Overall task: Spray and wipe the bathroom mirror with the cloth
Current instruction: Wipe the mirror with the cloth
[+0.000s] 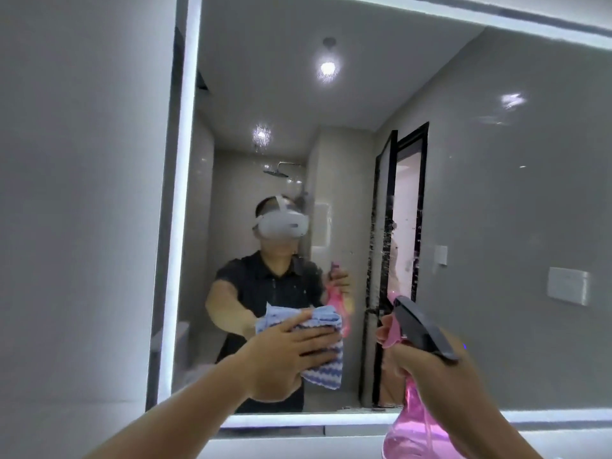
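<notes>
Grey bathroom walls surround a lit-edged mirror (496,193), with wet streaks (384,240) down the glass right of centre. The left hand (291,352) presses a blue-and-white striped cloth (323,372) flat against the lower middle of the mirror, its fingers straight and spread, pointing right. Just to the right and apart from it, the right hand (440,376) is wrapped round the neck of a pink spray bottle (410,432). The bottle's long axis stands nearly upright, and its dark nozzle head (420,329) points up-left at the glass.
</notes>
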